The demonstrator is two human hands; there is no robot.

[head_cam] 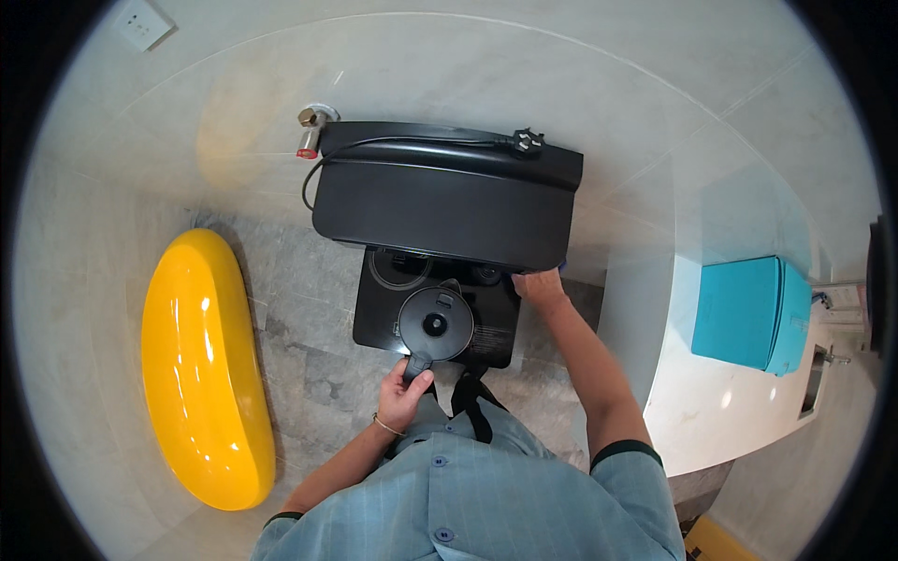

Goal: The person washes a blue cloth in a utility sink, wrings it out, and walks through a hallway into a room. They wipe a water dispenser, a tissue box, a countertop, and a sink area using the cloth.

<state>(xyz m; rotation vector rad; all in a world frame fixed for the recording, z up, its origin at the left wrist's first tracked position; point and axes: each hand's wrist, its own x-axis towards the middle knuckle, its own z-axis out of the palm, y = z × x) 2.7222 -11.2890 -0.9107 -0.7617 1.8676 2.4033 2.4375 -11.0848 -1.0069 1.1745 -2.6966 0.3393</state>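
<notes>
My left hand (403, 396) is closed around the black handle of a lidded kettle (435, 324), which is over the glossy black base tray of a black appliance, its spout pointing away from me. My right hand (539, 286) reaches to the right front underside of the appliance's upper housing (445, 203). Its fingertips are partly hidden there, beside a bit of purple, so what they touch cannot be told. On top of the housing lies a black power cord with its plug (527, 142). A round ring marks the tray left of the kettle.
A metal valve (309, 133) with a red end juts from the wall behind the appliance. To the left is a glossy yellow rounded object (207, 372). On the right, a turquoise box (736, 312) stands on a white counter (677, 421) near a sink. A wall socket (144, 26) is at upper left.
</notes>
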